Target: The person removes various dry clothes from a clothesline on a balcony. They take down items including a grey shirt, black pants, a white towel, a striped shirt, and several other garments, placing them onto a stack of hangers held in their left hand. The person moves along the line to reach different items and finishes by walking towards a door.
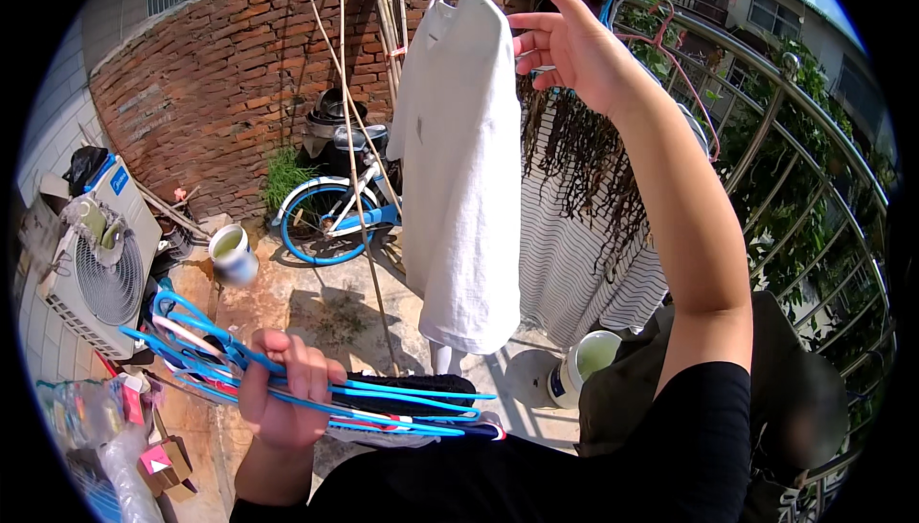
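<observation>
A white T-shirt (464,178) hangs in front of me, its hanger hook showing above the collar. Beside its upper right shoulder, my right hand (579,54) is raised with thumb and fingers apart, holding nothing; its fingertips are close to the fabric, and whether they touch I cannot tell. Low on the left, my left hand (287,389) is wrapped round a bunch of blue clothes hangers (402,391). Dark and white garments show just under the hangers' right ends; how they are attached is partly hidden.
Striped cloth (560,245) hangs right of the shirt, near a metal railing (780,78) with a pink hanger (661,42). Behind stand a brick wall (201,92), bamboo poles (385,25) and a blue-wheeled bicycle (356,224). An air-conditioner unit (120,226) and buckets (565,384) stand at the sides.
</observation>
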The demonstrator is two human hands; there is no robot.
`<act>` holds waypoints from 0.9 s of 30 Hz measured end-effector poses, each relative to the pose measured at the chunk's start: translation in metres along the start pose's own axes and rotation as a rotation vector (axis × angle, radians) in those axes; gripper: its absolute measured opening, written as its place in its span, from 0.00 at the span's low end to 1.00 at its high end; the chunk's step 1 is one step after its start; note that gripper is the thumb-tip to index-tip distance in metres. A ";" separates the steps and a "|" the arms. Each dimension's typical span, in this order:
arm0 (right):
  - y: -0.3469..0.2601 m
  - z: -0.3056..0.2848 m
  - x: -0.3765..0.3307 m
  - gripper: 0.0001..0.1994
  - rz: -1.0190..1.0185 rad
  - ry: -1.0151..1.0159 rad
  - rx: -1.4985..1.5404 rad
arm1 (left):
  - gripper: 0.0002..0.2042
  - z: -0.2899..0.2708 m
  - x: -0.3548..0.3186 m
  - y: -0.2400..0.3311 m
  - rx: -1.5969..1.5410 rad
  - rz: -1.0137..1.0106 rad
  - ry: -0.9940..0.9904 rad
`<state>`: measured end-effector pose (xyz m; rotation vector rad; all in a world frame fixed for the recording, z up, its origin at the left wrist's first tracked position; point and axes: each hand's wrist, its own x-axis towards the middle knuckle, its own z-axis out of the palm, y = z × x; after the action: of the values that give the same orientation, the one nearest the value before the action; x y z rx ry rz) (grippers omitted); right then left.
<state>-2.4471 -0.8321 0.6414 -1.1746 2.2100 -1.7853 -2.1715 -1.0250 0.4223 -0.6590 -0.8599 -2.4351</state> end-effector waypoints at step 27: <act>0.014 0.111 -0.162 0.18 -0.648 -0.496 -0.206 | 0.30 0.057 0.025 -0.018 0.135 0.125 -0.123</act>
<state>-2.2851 -0.8259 0.5295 -2.2787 1.8601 -1.1960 -2.1853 -0.9815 0.4683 -0.7937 -0.9913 -2.2232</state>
